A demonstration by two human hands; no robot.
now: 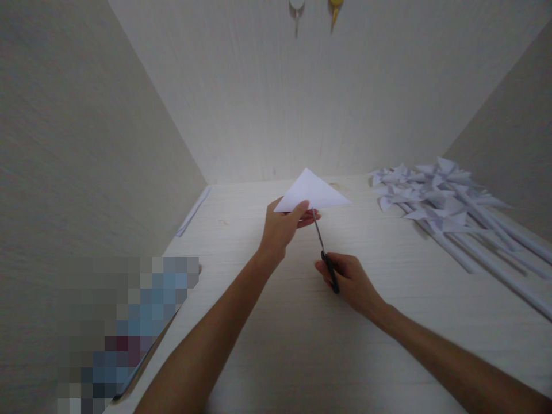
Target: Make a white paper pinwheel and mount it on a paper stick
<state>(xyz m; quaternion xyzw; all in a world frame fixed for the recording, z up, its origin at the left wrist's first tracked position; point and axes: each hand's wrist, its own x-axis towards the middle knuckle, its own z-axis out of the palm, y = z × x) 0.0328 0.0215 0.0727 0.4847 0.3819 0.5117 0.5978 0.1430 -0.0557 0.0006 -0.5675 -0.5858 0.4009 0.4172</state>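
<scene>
While the left hand (280, 229) pinches a folded paper triangle (310, 190) over the desk (233, 247), the right hand (349, 282), fingers around the scissors (330, 272), holds their tips at the paper's lower edge. Folding looks done, cutting mostly undone; assembled pinwheels (444, 218) lie right of the triangle.

**Dim Light, Soft Detail**

Illumination is low and grey; source undetermined. The white paper triangle (308, 192) reads brightest. A diffuse shadow lies across the near middle of the table (401, 276); the side walls (86, 144) read darker. Fine detail on the pinwheels (446, 221) is soft. Wide-angle stretch affects the edges. A mosaic (149, 310) obscures the lower left.
</scene>
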